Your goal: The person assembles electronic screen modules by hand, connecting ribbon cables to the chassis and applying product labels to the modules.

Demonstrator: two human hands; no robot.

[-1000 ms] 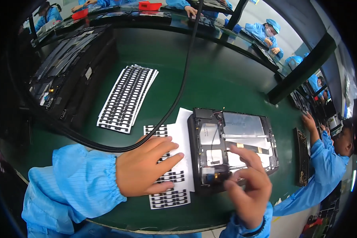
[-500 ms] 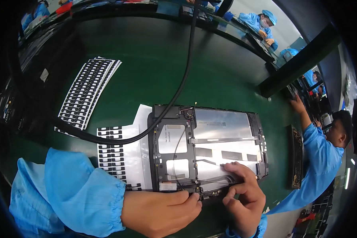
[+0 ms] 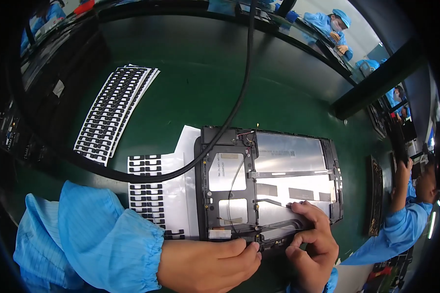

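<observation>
An opened tablet-like device (image 3: 291,151), with a black frame, silver metal plates and thin wires, lies flat in front of me. My left hand (image 3: 215,261) reaches its near edge, thumb and fingers pinched together; whatever sits between the fingertips is hidden. Over the device's near right part is my right hand (image 3: 315,244). Its index finger stretches onto the silver surface and the other fingers curl toward the thumb. A thin wire-like line (image 3: 278,227) runs across the device to these fingers; I cannot tell what it is.
White sheets of black stickers (image 3: 115,112) lie at the far left, and another sticker sheet (image 3: 146,195) beside the device. A thick black cable (image 3: 242,93) loops over the device's left side. A dark tray (image 3: 375,195) stands at the right, near a co-worker's blue sleeve (image 3: 396,234).
The whole view has shifted, so the device and my hands appear farther right. My hands keep nearly the same pose on the device. The co-worker at the right has lowered the reaching arm.
</observation>
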